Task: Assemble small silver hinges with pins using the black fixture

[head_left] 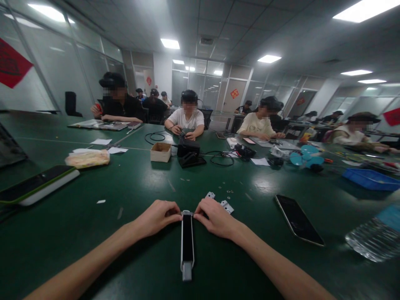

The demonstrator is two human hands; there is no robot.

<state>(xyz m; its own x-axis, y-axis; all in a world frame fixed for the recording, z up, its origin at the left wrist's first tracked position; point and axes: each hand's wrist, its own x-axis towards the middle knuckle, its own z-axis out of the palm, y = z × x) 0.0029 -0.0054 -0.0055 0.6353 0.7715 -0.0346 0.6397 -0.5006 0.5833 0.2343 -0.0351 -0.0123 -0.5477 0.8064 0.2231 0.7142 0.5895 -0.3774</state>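
A long, narrow white-framed bar (pixel 187 246) with a black strip along its top lies lengthwise before me on the green table. A grey block sticks out of its near end. My left hand (pixel 161 217) pinches the grey piece at the bar's far end from the left, thumb and fingers together. From the right, my right hand (pixel 215 216) grips the same end piece. Just behind my right hand lie white plates with holes (pixel 227 206), partly covered by it. Several small rings (pixel 229 192) are scattered beyond them.
To the right lie a phone (pixel 299 218) and a clear water bottle (pixel 373 237), with a blue tray (pixel 371 179) farther off. A green-edged box (pixel 37 183) is at left. Ahead stand a small open carton (pixel 161 153) and a black device (pixel 188 149). Several people sit across the table.
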